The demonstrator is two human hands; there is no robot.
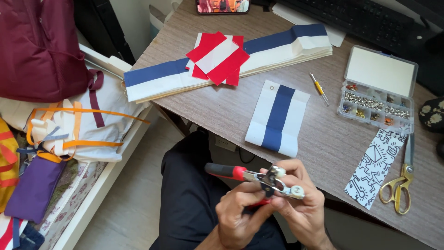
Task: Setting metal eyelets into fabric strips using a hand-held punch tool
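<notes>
Gripping shiny metal pliers (268, 181) with red rubbery handles, we held them between our left hand (238, 215) and right hand (303, 203) above the woodgrain table (323, 139).

We look down on a craft corner in a home: a wood-grain desk (323, 139) carries striped fabric panels (277, 119), a long stack of blue-and-white strips (162, 78), red-and-white pieces (217, 58), a clear compartment box of metal snaps (377, 104), gold-handled scissors (400, 185) and a small yellow screwdriver (319, 88). A black keyboard (365, 21) and a phone (223, 5) sit at the back edge. Beside the desk, a bed (88, 185) is piled with cloth bags (69, 125) and a maroon garment (39, 46).
</notes>
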